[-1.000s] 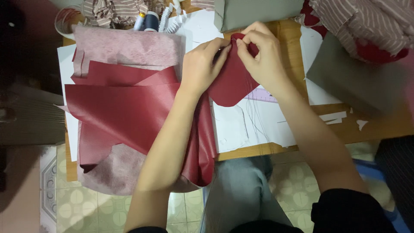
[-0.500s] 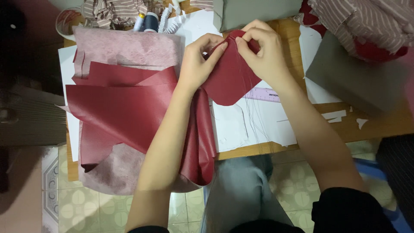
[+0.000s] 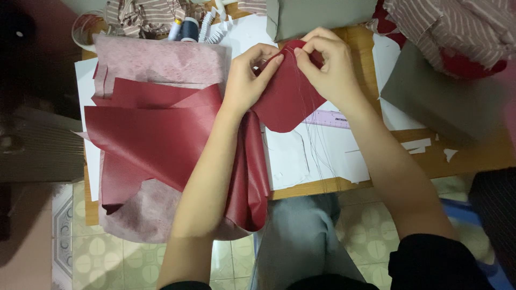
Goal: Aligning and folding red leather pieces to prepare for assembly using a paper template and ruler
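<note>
Pinching the top edge of a small rounded dark red leather piece between both hands, I hold it raised just above the wooden table, near the middle of its far edge. My left hand has thumb and forefinger closed on the rim from the left; my right hand has its fingertips pressed together on the same rim from the right, seemingly nipping something very fine, though I cannot tell whether it is a needle. Thin pale threads hang down from the piece, across a lilac ruler and the white paper sheets toward the table's near edge. To my mind the loose threads are the chief risk: they could catch on the ruler's end or tangle together, and a tug would pucker the edge. The grip is narrow, so the piece could twist out of line. A large sheet of dark red leather lies over pink mottled fabric on the left half of the table and droops past the near edge; my left forearm crosses it and could drag it off. Thread spools stand at the far edge.
</note>
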